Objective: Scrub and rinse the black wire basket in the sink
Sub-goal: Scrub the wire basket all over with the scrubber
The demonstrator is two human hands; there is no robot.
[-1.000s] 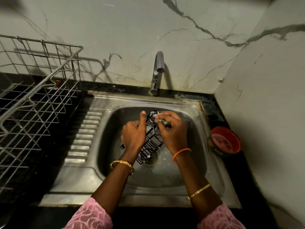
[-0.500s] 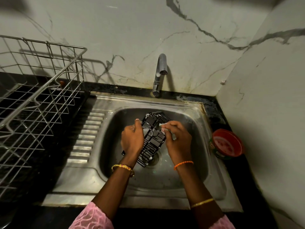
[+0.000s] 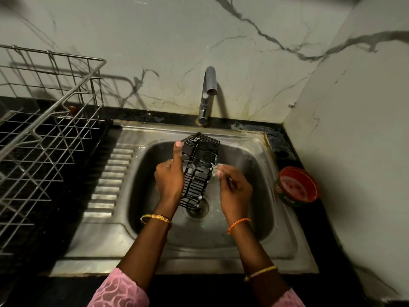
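Observation:
A black wire basket point(image 3: 199, 165) stands on end over the steel sink point(image 3: 254, 235), its lower corner close to the drain, with white suds on its wires. My left hand point(image 3: 169, 176) grips its left side, thumb pointing up along the frame. My right hand point(image 3: 234, 187) is at the basket's right edge, fingers closed on a small soapy scrubber point(image 3: 215, 170) that is mostly hidden. The tap point(image 3: 208, 94) behind the sink shows no water running.
A large steel dish rack point(image 3: 44, 138) stands on the black counter to the left of the ribbed drainboard point(image 3: 110, 185). A red round tub point(image 3: 297, 185) sits on the counter right of the sink. Marble walls close in behind and at right.
The basket has been raised and turned more upright, its top end now nearer the tap. My right hand slid from the basket's top down to its right edge.

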